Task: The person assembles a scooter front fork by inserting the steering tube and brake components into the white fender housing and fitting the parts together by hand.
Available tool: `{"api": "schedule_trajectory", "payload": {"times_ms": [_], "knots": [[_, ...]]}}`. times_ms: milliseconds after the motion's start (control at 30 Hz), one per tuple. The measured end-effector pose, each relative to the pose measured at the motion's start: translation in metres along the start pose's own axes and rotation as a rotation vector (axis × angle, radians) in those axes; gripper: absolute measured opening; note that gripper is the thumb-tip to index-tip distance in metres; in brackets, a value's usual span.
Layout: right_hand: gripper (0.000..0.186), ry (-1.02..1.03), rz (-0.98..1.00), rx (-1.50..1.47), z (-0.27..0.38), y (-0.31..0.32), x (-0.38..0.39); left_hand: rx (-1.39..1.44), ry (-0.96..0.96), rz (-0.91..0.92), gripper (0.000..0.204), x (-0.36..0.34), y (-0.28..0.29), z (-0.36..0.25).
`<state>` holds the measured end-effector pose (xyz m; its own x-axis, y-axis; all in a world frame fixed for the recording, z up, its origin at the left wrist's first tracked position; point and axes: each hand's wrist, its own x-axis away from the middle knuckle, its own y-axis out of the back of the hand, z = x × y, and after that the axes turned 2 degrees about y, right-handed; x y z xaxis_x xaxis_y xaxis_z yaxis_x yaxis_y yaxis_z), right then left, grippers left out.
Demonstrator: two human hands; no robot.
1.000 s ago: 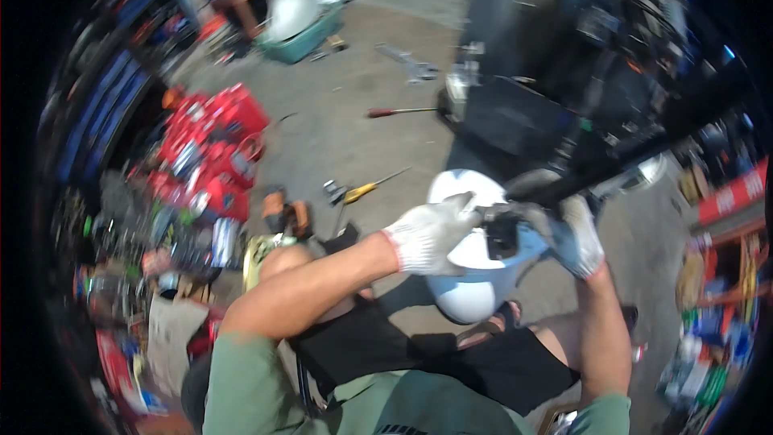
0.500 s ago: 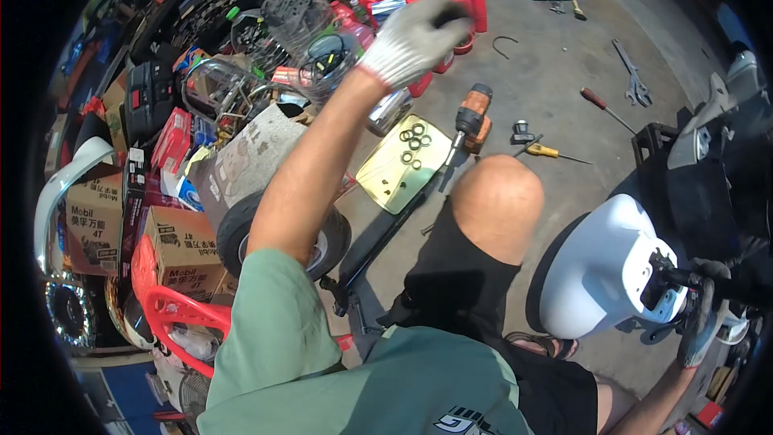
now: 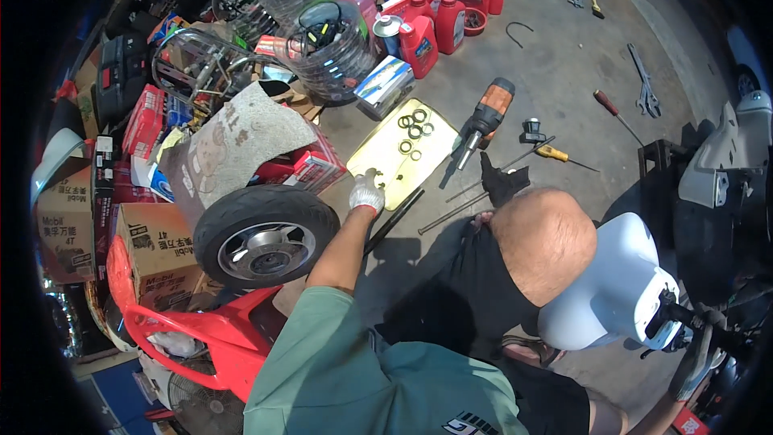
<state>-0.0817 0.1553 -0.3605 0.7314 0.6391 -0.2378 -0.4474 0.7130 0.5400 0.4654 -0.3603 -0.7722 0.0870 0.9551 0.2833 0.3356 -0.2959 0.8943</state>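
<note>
My left hand (image 3: pixel 367 192), in a pale knit glove, is at the lower left corner of a yellow tray (image 3: pixel 440 145). Its fingers are bent together at small dark pieces; what they pinch is too small to make out. Several black rings (image 3: pixel 415 130) lie in the tray's upper part, and a small dark part (image 3: pixel 399 178) lies near my fingers. Far to the right, my gloved right hand (image 3: pixel 697 361) is wrapped around a black handlebar (image 3: pixel 694 321) beside a white scooter fairing (image 3: pixel 600 290). Shadow partly hides those fingers.
An orange and black power drill (image 3: pixel 489 117) lies right of the tray. Beyond are a yellow-handled screwdriver (image 3: pixel 551 153), a red-handled screwdriver (image 3: pixel 608 105) and a wrench (image 3: pixel 644 84). Red bottles (image 3: pixel 449 24) stand at the back. A wheel (image 3: pixel 266 238) and red fairing (image 3: pixel 241 322) are left.
My left hand has come down from in front of the red bottles to the tray's lower left corner. My right hand stays at the handlebar. The view has shifted, showing more of the wheel.
</note>
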Motion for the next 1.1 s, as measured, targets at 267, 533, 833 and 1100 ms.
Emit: {"api": "schedule_trajectory", "payload": {"times_ms": [267, 533, 833, 1100], "knots": [[0.036, -0.067, 0.051, -0.116, 0.029, -0.012, 0.006, -0.094, 0.140, -0.043, 0.058, -0.010, -0.017, -0.034], [0.034, -0.073, 0.087, -0.039, 0.016, -0.021, 0.002, 0.043, 0.094, -0.139, 0.039, 0.000, -0.013, -0.007], [0.022, -0.138, -0.077, 0.027, 0.054, -0.035, 0.001, 0.186, -0.055, -0.061, 0.036, 0.036, 0.016, -0.093], [0.018, -0.053, 0.072, -0.197, 0.075, -0.034, -0.020, 1.157, -0.519, -0.053, 0.035, 0.058, 0.190, -0.261]]}}
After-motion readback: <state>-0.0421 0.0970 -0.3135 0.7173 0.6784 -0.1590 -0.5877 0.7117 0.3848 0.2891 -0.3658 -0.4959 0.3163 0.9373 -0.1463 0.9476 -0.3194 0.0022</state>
